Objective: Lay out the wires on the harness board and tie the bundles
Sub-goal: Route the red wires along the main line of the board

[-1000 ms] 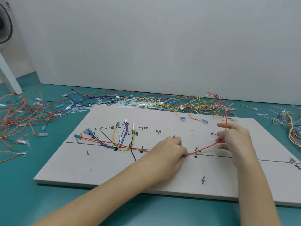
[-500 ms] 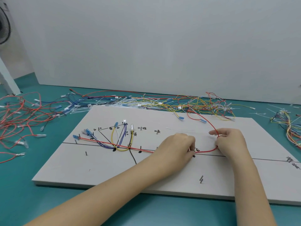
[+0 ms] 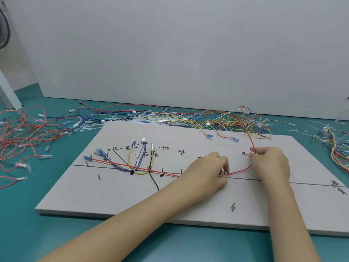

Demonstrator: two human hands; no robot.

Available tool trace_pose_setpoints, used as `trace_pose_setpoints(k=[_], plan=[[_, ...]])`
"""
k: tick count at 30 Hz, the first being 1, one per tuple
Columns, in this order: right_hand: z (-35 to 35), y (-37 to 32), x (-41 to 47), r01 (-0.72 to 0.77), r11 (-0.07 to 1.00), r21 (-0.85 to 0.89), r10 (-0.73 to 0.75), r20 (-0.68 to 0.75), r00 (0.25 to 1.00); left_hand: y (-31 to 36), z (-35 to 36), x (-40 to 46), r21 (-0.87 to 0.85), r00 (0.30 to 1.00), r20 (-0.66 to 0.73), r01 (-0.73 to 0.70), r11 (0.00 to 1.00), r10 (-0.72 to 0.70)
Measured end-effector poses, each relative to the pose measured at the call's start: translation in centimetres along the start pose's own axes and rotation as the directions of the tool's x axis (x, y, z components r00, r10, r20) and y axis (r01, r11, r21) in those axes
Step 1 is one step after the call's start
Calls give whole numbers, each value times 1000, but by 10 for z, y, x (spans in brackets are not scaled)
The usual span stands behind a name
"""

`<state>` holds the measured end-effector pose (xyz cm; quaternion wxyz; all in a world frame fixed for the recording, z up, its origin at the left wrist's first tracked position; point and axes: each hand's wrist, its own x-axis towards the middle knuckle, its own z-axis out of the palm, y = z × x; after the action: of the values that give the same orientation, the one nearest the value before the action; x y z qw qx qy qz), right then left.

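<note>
A grey harness board (image 3: 132, 201) lies on the teal table, marked with black lines, labels and small pegs. A red wire (image 3: 120, 165) runs along its main line from a blue terminal (image 3: 87, 158) at the left. My left hand (image 3: 205, 173) pinches this wire down at a peg near the board's middle. From there the wire curves up to my right hand (image 3: 270, 163), which pinches it and holds it up; it climbs on toward the far pile. Yellow, white and purple wires (image 3: 138, 159) loop on the left part of the board.
Loose wires lie around the board: mostly red ones (image 3: 22, 133) at the left, a mixed tangle with white cable ties (image 3: 170, 118) along the far edge, and a yellow-green bunch (image 3: 336, 148) at the right. A white wall stands behind. A fan (image 3: 3, 29) shows at the top left.
My right hand has risen slightly and moved right, drawing the red wire's loop out. My left hand has stayed at the middle peg, pressing the wire down.
</note>
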<state>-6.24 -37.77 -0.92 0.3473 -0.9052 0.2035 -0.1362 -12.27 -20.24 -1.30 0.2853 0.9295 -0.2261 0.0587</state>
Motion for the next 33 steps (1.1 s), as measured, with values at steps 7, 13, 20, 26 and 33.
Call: trace_pose_setpoints(k=[7,13,20,26,33], plan=[[7,0,0,16,987,-161,-23,-39,999,-1,-2,-3,-34,998,-56,-29,999,27],[12,-1,4,54,986,-160,-64,-58,996,0,-2,-2,-25,996,-73,-61,998,59],[14,-3,8,114,968,-222,-130,-58,990,2,0,4,49,997,-32,-66,997,68],[14,-4,10,132,962,-239,-150,-57,987,3,5,4,227,991,-16,-129,965,137],[22,-9,7,147,968,-204,-160,-47,986,-1,-1,0,270,995,-3,-93,958,97]])
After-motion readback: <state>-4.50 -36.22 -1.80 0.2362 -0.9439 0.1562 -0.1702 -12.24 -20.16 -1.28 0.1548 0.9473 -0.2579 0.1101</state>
